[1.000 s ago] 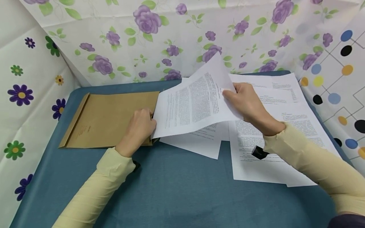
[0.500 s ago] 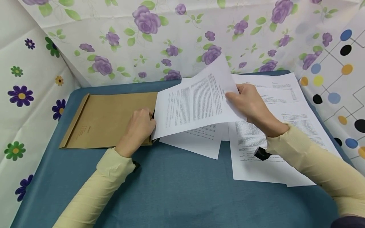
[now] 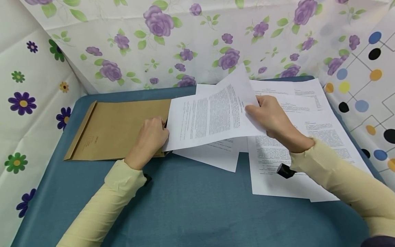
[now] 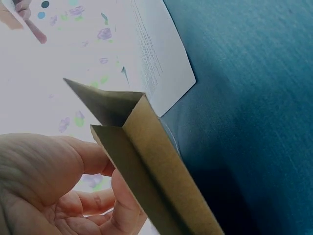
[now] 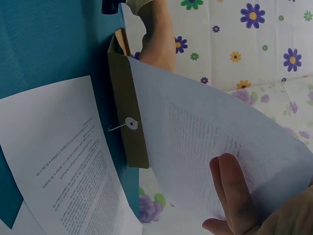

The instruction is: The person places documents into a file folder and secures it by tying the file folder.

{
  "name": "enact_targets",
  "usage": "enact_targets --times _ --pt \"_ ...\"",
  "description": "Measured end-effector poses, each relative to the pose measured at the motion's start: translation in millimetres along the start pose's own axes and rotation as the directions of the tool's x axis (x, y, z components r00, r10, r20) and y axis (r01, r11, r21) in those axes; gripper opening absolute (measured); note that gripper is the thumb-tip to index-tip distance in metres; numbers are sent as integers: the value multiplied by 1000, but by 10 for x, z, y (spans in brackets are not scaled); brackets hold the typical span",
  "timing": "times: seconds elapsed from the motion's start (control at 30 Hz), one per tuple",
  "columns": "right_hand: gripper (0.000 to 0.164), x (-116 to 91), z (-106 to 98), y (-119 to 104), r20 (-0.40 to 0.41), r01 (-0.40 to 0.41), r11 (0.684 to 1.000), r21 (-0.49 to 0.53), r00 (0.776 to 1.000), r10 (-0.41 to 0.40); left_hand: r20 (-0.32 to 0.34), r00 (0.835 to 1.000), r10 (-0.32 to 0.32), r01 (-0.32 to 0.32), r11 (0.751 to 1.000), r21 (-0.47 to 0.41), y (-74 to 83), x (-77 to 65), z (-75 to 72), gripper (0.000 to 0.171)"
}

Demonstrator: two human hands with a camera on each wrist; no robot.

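Observation:
A brown paper envelope (image 3: 114,127) lies at the left of the table. My left hand (image 3: 148,140) grips the edge of its mouth, thumb and fingers pinching the upper flap; the left wrist view shows the envelope's side (image 4: 166,166) spread open like a pocket. From the right, my right hand (image 3: 271,113) pinches the right edge of a printed paper sheet (image 3: 210,113). That sheet bends upward at its far corner, while its left edge sits right at the mouth. In the right wrist view, a round white string closure (image 5: 131,123) shows on the envelope.
More printed pages (image 3: 277,171) lie spread on the blue-covered table (image 3: 197,206) to the right, partly under my right arm. Another page (image 3: 216,159) pokes out below the held sheet. A flowered curtain (image 3: 191,41) stands behind the table.
My right hand has moved slightly right and then down, and the sheet's raised corner has dropped with it. My left hand and the envelope have stayed in place.

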State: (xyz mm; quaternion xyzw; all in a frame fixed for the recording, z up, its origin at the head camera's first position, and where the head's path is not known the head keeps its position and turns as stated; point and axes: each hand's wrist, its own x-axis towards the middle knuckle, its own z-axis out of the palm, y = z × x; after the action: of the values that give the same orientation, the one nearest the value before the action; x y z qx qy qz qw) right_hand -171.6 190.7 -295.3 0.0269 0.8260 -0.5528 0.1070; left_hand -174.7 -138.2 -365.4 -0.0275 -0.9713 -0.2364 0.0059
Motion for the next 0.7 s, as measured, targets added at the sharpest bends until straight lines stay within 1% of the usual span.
enact_targets --times 0.07,0.17,0.27,0.37,0.5,0.63,0.7 --pt "47 -20 2 -6 31 4 1000 14 1000 -4 5 1000 -1 1 1000 -1 3 2 -1 20" --pt "45 -45 5 -27 124 4 999 45 992 -9 10 1000 -6 6 1000 -3 6 5 -2 24" --pt "43 -73 -17 -80 200 19 1000 21 980 -23 17 1000 -13 13 1000 -2 3 8 0 30" --pt "41 -94 -41 -148 236 37 999 -25 971 -30 19 1000 -22 22 1000 -5 0 6 2 32" --pt "41 -109 -42 -208 278 43 998 -45 960 -29 4 1000 -24 24 1000 8 4 -10 19 30" --pt "41 -124 -35 -257 302 50 998 -38 952 -37 -9 1000 -17 18 999 46 22 -21 48 24" --pt "41 -134 -29 -286 330 42 999 0 943 -40 -12 1000 -10 11 998 58 29 -26 65 21"
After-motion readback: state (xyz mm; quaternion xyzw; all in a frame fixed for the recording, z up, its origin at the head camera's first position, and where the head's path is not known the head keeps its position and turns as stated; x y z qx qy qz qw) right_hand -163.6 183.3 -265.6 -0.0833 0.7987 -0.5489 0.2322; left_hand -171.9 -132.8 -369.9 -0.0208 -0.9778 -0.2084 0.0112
